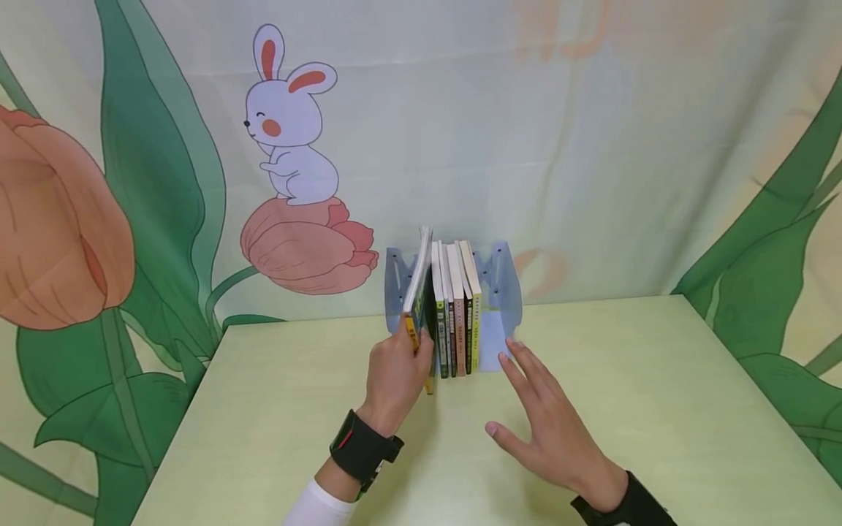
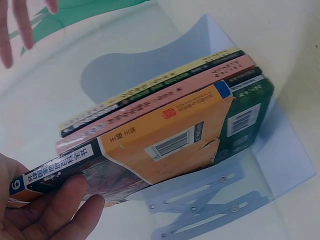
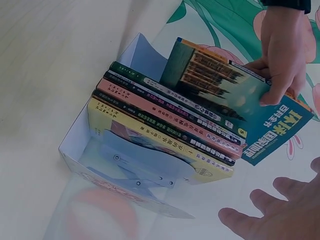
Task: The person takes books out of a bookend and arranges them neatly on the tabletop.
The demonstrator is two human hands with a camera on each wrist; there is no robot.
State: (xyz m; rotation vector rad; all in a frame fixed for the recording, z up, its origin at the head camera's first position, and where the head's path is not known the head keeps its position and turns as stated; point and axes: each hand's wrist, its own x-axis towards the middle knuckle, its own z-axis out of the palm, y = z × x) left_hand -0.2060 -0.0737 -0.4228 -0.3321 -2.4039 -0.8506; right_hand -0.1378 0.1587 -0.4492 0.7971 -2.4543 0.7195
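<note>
My left hand (image 1: 397,372) grips a thick book by its spine edge, thumb on one cover and fingers on the other. The book (image 2: 165,145) has an orange back cover with a barcode; its blue-green front cover (image 3: 220,90) shows a large building. It leans at the left end of a row of upright books (image 1: 457,314), its upper part raised above them. A translucent blue book stand (image 1: 505,292) holds the row. My right hand (image 1: 552,431) hovers empty with fingers spread, its fingertips near the stand's front right corner.
The row's spines are green, dark, pink and yellow, with the yellow book (image 3: 160,145) outermost on the right. Bare stand base shows to its right. A pale green table (image 1: 276,409) lies beneath, and a printed curtain (image 1: 427,146) with a rabbit and tulips hangs close behind the stand.
</note>
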